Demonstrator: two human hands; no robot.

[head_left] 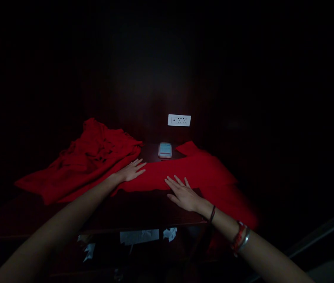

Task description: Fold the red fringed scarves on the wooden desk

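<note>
A length of red cloth [157,173] lies flat across the dark tabletop [143,208], and its right part runs out toward the table's right side. My left hand [130,171] rests on the cloth near its left part, fingers spread. With fingers apart, my right hand [183,194] lies at the cloth's near edge, right of the middle. To the left of my left hand is a crumpled heap of red fabric [98,147] with fringe-like strands. Whether the heap and the flat cloth are one piece, I cannot tell.
Behind the cloth, a phone [165,150] with a lit screen lies on the table. A white socket panel [179,120] is on the dark wall above. Pale papers [139,236] show in the open shelf under the tabletop. The surroundings are very dark.
</note>
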